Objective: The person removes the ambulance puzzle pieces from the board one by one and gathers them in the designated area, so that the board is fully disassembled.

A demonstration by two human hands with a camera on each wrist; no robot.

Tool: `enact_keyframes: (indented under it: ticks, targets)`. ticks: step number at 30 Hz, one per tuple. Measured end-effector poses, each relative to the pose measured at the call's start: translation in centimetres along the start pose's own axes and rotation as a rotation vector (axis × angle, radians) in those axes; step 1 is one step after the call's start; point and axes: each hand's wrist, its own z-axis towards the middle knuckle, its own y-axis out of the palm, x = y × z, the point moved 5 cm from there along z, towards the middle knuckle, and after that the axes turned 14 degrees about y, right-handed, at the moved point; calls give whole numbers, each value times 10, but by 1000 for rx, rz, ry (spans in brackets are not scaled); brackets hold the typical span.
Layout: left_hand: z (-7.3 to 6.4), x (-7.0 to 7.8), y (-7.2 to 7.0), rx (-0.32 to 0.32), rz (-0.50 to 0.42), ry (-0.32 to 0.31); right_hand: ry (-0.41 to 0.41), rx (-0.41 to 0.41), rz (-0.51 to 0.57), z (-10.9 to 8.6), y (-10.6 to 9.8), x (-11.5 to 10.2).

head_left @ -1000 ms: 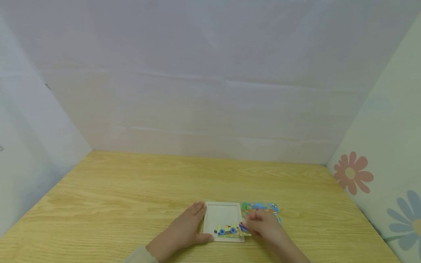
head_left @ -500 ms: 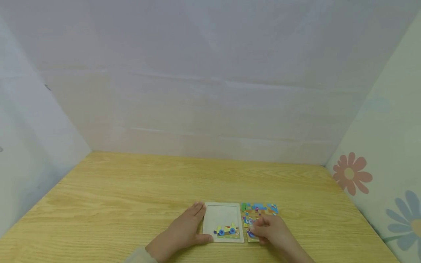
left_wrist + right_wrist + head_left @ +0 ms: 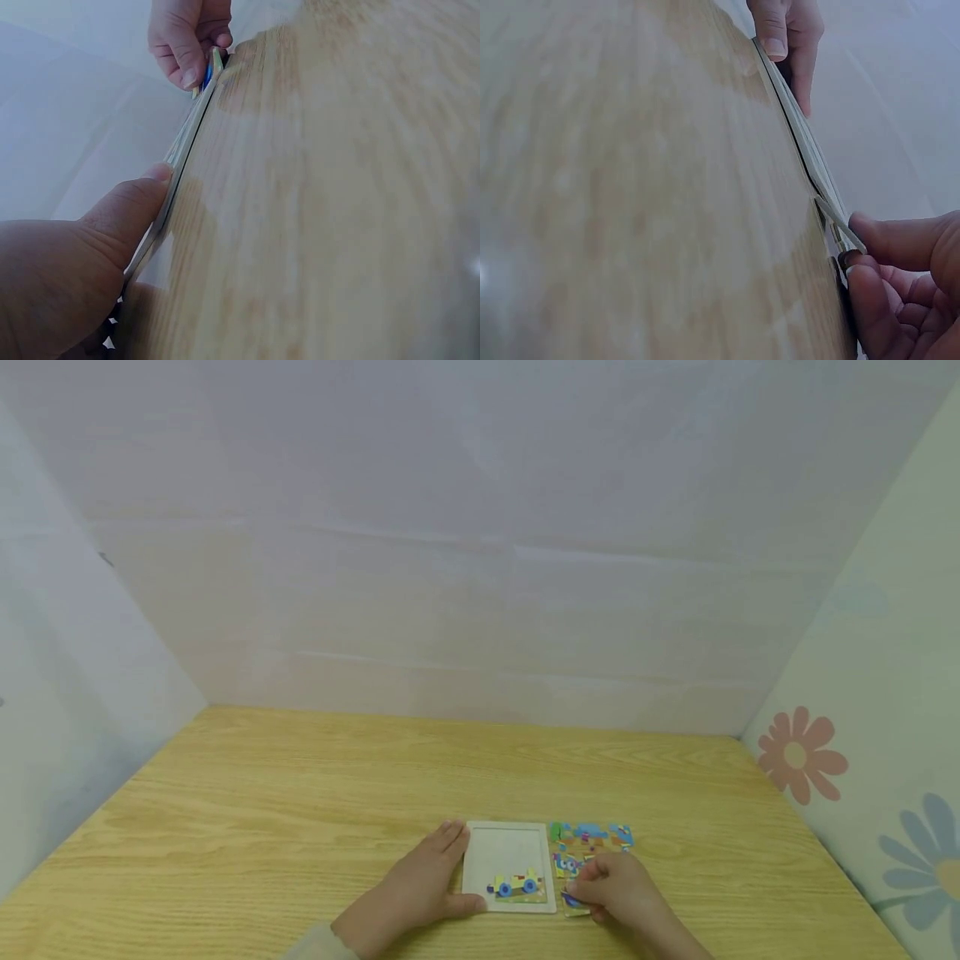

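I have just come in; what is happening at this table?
Someone is handling puzzle pieces. The left hand rests on the edge of the tray, where a yellow car section lies. The right hand pinches one piece, tilted, just right of the tray. Other pieces lie on the table, also to the tray's right.

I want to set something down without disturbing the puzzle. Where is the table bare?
Bare table: left of the left hand; beyond the puzzle tray, up to the pale backdrop; between the loose pieces and the flowered wall. Crowded: from the tray to the right hand, with pieces close between.
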Motion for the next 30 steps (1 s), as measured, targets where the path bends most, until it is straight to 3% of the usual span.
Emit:
enact_keyframes:
  ticks: [7, 12, 20, 30]
  targets:
    - [-1, 3, -3, 4, -23, 4, -59, 80, -185, -1, 1, -6]
    - [-1, 2, -2, 9, -24, 8, -92, 95, -270, 0, 2, -10]
    - [-1, 0, -1, 7, -9, 5, -109, 38, -285, 1, 1, -11]
    - [1, -1, 1, 2, -8, -5, -117, 39, -279, 3, -1, -11]
